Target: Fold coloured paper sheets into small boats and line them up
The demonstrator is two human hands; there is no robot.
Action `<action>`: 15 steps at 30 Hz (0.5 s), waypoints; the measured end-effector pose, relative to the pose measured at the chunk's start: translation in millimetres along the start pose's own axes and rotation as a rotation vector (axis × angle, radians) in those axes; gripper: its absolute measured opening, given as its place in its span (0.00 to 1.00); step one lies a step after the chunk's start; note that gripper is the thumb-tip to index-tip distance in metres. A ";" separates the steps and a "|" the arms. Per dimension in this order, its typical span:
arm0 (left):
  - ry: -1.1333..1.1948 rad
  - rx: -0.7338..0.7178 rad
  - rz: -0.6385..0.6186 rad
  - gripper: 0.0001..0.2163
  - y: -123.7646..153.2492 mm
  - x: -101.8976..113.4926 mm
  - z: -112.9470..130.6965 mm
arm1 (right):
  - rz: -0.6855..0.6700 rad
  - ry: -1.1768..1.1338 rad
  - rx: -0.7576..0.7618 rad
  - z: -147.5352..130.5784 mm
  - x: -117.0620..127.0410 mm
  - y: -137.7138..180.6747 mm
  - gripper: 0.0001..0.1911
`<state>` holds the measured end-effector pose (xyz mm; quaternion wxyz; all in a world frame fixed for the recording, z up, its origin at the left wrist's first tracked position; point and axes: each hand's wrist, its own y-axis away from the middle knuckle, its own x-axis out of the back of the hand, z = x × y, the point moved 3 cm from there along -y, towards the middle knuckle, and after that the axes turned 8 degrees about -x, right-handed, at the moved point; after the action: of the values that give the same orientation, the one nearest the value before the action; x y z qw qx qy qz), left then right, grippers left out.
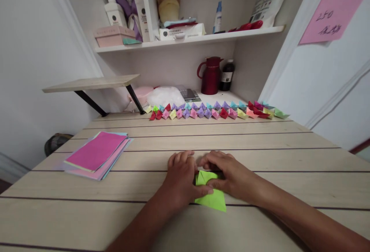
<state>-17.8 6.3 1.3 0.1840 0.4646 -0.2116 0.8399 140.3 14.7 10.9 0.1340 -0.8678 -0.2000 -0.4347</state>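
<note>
A lime-green sheet of origami paper (pixel 212 201), partly folded, lies on the wooden table in front of me. My left hand (pixel 182 178) is on its left side, with the thumb pressing on the paper and the fingers curled beyond the edge. From the right, my right hand (pixel 227 171) grips the paper's upper right part, thumb on top and fingers bent over the far edge. A small folded flap shows between the two hands. Some of the far edge is hidden by my fingers.
A stack of coloured paper (pixel 98 153) lies to the left. Rows of small folded paper boats (pixel 208 113) line the table's back. Behind them stand a red jug (pixel 211 76) and a dark bottle (pixel 227 76). A small raised wooden shelf (pixel 92 82) stands at back left.
</note>
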 end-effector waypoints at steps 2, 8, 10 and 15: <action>0.018 -0.007 -0.007 0.19 0.6 -0.7 1.3 | 0.012 0.004 -0.010 1.1 -0.1 -0.8 0.18; 0.049 -0.024 0.070 0.25 0.9 -2.7 -2.6 | 0.001 0.011 0.055 0.6 -2.1 -0.6 0.08; 0.052 -0.030 0.119 0.29 0.1 -2.1 -4.4 | 0.000 0.000 0.081 -2.3 -1.3 0.8 0.08; 0.152 0.001 0.117 0.13 -3.4 -0.1 0.0 | 0.015 -0.185 0.008 -4.9 3.5 1.7 0.05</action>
<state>-16.0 9.1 1.9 0.1500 0.3863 -0.2235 0.8822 139.6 12.0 16.4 0.1218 -0.9052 -0.2069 -0.3508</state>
